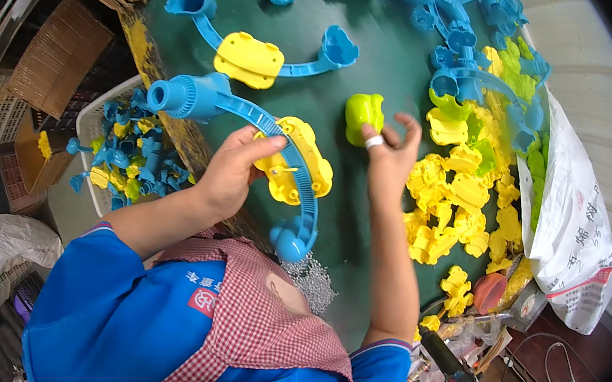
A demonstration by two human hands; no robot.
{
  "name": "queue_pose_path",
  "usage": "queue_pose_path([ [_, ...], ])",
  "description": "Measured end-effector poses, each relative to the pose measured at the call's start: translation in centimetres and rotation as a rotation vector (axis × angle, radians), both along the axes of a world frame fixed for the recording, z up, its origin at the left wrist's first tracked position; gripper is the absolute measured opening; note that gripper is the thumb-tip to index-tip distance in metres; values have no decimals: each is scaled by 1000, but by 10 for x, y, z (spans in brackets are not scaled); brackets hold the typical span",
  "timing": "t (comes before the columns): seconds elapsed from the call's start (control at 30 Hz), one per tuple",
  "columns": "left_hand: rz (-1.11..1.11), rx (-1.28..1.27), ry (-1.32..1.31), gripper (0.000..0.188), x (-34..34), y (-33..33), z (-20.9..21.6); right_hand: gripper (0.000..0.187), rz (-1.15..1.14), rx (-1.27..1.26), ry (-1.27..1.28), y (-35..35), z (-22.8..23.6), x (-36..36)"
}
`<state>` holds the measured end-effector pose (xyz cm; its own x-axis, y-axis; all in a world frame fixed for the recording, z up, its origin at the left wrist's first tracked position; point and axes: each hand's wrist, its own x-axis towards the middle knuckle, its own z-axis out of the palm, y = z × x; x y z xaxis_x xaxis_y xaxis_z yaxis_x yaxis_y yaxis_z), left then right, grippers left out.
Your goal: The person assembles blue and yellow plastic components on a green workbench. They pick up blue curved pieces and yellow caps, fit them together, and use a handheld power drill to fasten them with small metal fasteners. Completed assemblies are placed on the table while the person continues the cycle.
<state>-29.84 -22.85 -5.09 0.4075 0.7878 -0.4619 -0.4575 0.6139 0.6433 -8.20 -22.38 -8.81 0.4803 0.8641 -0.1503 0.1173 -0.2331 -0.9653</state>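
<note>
My left hand is closed on a curved blue plastic arm and the yellow plastic shell fitted against its middle. The arm has a ribbed blue cup-like end at the upper left and a rounded blue end near my apron. To the right, my right hand has its fingers apart, with a white band round the thumb. That thumb overlaps the lower edge of a lime-green plastic cap. A gap shows between the cap and the forefinger.
A similar blue-and-yellow assembly lies farther back on the green table. Yellow shells are heaped at right beside a white sack. Small metal screws lie by my apron. A screwdriver-like black tool and a parts bin flank me.
</note>
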Motion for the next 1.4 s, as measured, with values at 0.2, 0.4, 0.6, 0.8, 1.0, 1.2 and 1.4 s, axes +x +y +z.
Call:
queue_pose_path([
  [0.2, -164, 17, -9, 26, 3, -4, -9, 34, 284, -301, -947, -42, 25, 20],
  [0.4, -100, 35, 77, 31, 19, -8, 6, 56, 796, 8, -1094, -26, 41, 34],
  [0.6, -40, -36, 3, 34, 19, -6, 5, 58, 293, -10, -784, -53, 20, 26],
  [0.8, 7, 20, -36, 40, 46, -14, 10, 61, 298, 371, -990, -81, 56, -23],
  [1.0, -116, 56, -89, 42, 47, -12, 9, 59, 177, 375, -456, -75, 42, -23],
  [1.2, -170, 202, -6, 46, 35, -9, 13, 68, 251, 260, -255, -74, 52, -24],
  [1.4, -134, 220, 66, 48, 18, -5, 5, 78, 305, 48, 94, -73, 51, -33],
])
